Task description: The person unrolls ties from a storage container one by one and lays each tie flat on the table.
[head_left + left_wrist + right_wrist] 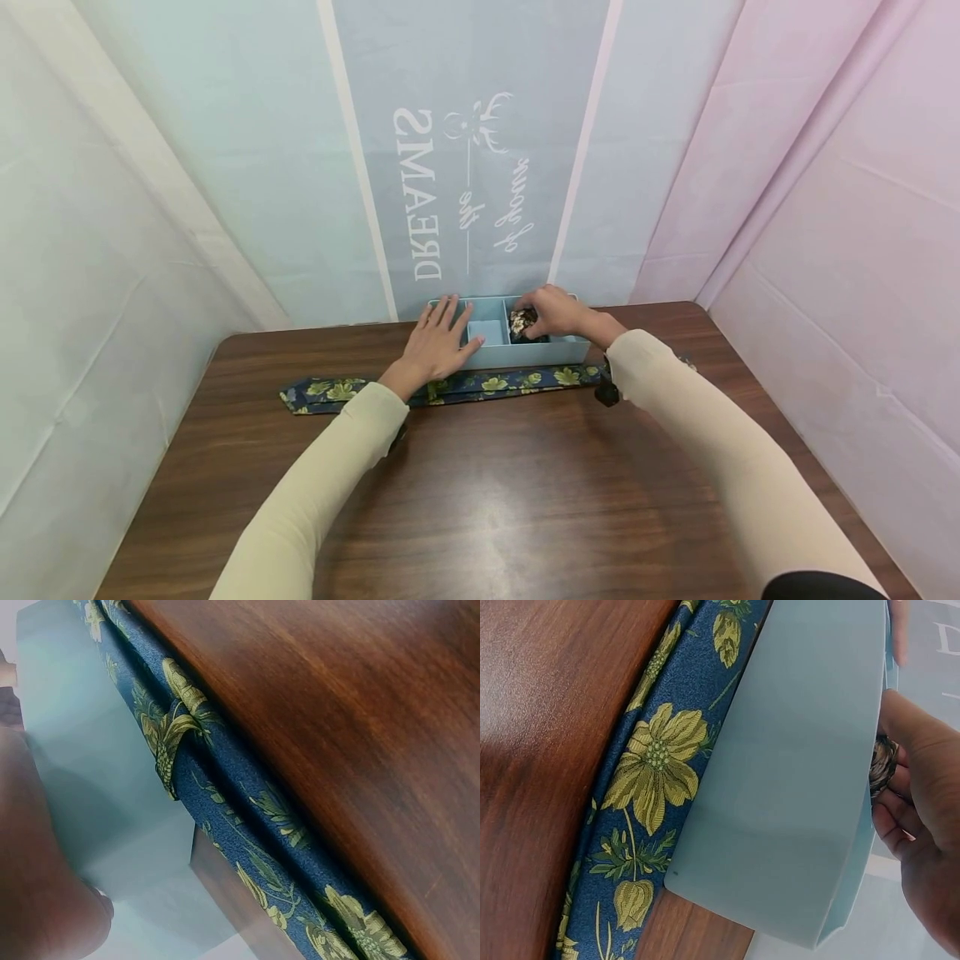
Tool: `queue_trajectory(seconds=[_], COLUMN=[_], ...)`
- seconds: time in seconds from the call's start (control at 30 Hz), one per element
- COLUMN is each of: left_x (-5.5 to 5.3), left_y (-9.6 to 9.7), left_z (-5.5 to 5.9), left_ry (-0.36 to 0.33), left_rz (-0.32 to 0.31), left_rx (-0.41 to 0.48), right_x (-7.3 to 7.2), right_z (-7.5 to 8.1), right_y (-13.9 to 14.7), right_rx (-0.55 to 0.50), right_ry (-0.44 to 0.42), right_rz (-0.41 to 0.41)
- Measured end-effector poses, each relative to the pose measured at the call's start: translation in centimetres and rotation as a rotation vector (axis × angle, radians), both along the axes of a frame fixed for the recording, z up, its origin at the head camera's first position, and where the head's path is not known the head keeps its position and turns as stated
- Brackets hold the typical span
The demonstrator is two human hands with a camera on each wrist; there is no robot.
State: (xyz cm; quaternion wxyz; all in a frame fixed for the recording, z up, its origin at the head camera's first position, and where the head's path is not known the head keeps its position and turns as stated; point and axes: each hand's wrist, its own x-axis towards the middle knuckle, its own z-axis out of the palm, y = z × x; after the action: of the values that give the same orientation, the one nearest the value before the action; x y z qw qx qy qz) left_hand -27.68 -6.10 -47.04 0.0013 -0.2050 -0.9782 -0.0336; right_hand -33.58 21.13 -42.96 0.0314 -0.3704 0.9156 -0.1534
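A light blue divided box (525, 357) stands at the back of the table, its long side facing me. My right hand (558, 312) reaches in from above and pinches a rolled-up dark tie (521, 323) with pale flowers, inside a compartment right of the middle. In the right wrist view, only part of the rolled-up tie (883, 766) shows between the thumb and fingers. With fingers spread, my left hand (437, 343) rests on the box's left end. Along the box's front lies a long navy necktie (495, 383) with yellow-green flowers, partly hidden under both wrists.
The brown wooden table (480, 500) extends forward from the box. Behind it hangs a pale printed curtain (480, 208), close to the back edge. More white fabric (862, 333) encloses the sides.
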Motion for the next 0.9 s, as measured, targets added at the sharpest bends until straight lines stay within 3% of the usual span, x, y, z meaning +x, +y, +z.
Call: queue_trajectory(seconds=[0.2,0.5,0.9], left_x=[-0.1,0.1,0.2], left_y=[0.1,0.0,0.0], left_z=[-0.2,0.1,0.2], left_ry=[-0.006,0.003,0.018], left_rz=[-0.001,0.006,-0.003], left_rx=[0.002,-0.006,-0.001], right_x=[0.1,-0.1,0.0], right_z=[0.1,1.0,1.8], right_y=[0.2,0.3,0.5], right_rx=[-0.034,-0.051,-0.058], right_ry=[0.036,0.016,0.039], right_rz=[0.003,-0.032,-0.004])
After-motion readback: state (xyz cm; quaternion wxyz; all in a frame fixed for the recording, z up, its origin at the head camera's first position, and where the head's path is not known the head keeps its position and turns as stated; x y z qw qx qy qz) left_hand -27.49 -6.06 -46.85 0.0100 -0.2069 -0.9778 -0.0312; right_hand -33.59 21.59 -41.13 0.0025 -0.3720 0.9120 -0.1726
